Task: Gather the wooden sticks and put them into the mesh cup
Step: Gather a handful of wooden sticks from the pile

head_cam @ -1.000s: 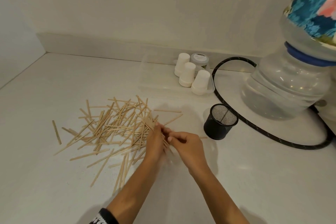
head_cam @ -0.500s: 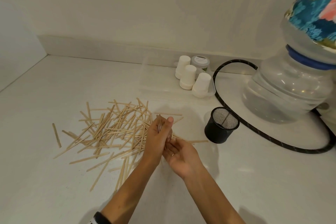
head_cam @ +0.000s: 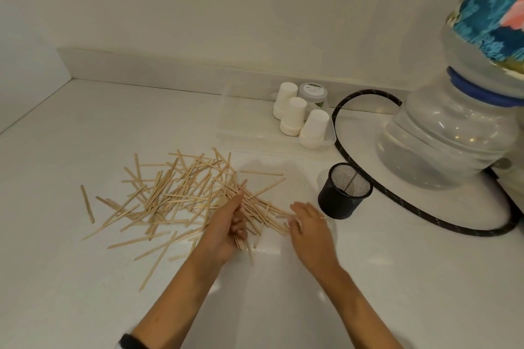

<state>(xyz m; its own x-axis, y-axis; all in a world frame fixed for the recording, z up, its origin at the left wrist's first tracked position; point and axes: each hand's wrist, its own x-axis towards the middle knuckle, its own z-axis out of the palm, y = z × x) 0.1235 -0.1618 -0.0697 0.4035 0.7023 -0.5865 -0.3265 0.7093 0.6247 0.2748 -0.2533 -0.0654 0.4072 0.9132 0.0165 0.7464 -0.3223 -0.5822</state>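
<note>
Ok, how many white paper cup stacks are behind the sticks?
3, upside down in a diagonal row near the wall: far one, middle one, near one. A grey-lidded jar stands behind; it may hide more.

White counter holding scattered sticks, a black mesh cup, paper cups, a water jug and a looping black cord.

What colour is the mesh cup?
Black; the mesh cup shows best in the head view, right of the sticks.
</note>
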